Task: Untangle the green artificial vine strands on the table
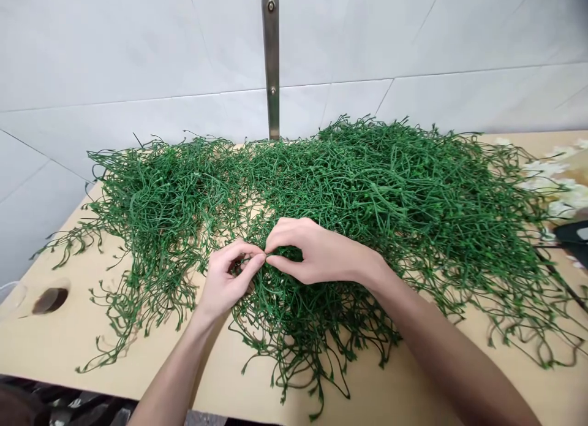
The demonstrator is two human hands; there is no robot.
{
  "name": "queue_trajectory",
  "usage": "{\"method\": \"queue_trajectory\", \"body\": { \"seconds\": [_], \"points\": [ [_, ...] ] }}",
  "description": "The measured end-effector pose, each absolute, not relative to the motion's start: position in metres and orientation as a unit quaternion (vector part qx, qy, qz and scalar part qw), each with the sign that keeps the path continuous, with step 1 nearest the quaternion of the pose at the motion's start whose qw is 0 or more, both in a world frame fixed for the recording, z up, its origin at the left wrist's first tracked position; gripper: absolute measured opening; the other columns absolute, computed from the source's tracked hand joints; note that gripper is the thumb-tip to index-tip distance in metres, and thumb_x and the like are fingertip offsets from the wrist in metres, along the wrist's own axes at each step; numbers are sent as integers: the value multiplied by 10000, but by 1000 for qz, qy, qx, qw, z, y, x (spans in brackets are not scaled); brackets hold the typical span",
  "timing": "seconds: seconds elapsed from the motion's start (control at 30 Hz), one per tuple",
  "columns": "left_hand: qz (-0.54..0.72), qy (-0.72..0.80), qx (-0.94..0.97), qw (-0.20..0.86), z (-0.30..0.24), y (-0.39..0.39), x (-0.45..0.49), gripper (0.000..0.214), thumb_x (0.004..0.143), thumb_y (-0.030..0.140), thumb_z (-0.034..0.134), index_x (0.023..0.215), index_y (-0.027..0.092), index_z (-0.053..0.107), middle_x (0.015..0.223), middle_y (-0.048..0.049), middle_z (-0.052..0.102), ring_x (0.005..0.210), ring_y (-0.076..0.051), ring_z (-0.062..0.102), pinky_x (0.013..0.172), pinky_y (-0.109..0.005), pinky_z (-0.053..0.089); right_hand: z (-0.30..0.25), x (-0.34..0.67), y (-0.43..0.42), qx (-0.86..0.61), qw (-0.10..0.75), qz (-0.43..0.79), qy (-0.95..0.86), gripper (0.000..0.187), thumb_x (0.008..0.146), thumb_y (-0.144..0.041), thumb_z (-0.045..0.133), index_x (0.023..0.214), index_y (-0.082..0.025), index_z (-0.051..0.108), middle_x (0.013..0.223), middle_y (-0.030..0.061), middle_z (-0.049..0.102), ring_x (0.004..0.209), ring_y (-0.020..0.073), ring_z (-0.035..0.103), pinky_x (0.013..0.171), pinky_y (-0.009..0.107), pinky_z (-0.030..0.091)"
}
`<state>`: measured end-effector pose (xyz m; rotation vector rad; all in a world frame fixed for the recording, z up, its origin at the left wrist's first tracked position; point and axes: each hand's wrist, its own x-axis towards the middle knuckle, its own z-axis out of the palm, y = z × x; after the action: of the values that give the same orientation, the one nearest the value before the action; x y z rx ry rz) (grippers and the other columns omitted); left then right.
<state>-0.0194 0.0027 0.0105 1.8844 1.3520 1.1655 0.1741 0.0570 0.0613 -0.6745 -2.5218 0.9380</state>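
Observation:
A large tangled heap of thin green artificial plant stems spreads across the wooden table. Over its near middle, my left hand and my right hand meet fingertip to fingertip. Each has thumb and forefinger pinched together. Whatever lies between the fingertips is very small, and I cannot make out what it is. Loose stems hang below my hands toward the table's front edge, many with small forked tips.
The pale wooden table has a round hole at its left. A metal bracket is bolted to the tiled wall behind. White artificial flowers and a black object sit at the right edge.

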Motion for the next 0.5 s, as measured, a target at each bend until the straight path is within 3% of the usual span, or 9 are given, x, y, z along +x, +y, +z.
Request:
{"method": "queue_trajectory", "body": {
  "seconds": [0.2,0.37,0.5],
  "points": [
    [417,475,744,216,11,1,-20,87,859,170,602,793,183,658,655,1,593,602,-115,516,559,-243,401,57,171,53,-264,195,287,-900,125,816,-166,536,696,-160,574,700,8,551,702,130,475,676,273,383],
    [362,453,788,206,12,0,-18,190,892,158,516,841,191,696,672,-30,583,670,-157,514,594,-277,417,42,158,51,-284,200,335,-876,264,751,-184,533,523,-177,400,543,-37,433,578,97,387,600,253,319],
    [366,461,776,227,9,1,-17,203,895,168,507,799,186,685,672,-25,574,650,-149,507,583,-274,410,32,156,55,-288,223,336,-869,241,705,-118,516,495,-177,414,521,-42,433,568,93,397,602,242,328]
  ]
}}
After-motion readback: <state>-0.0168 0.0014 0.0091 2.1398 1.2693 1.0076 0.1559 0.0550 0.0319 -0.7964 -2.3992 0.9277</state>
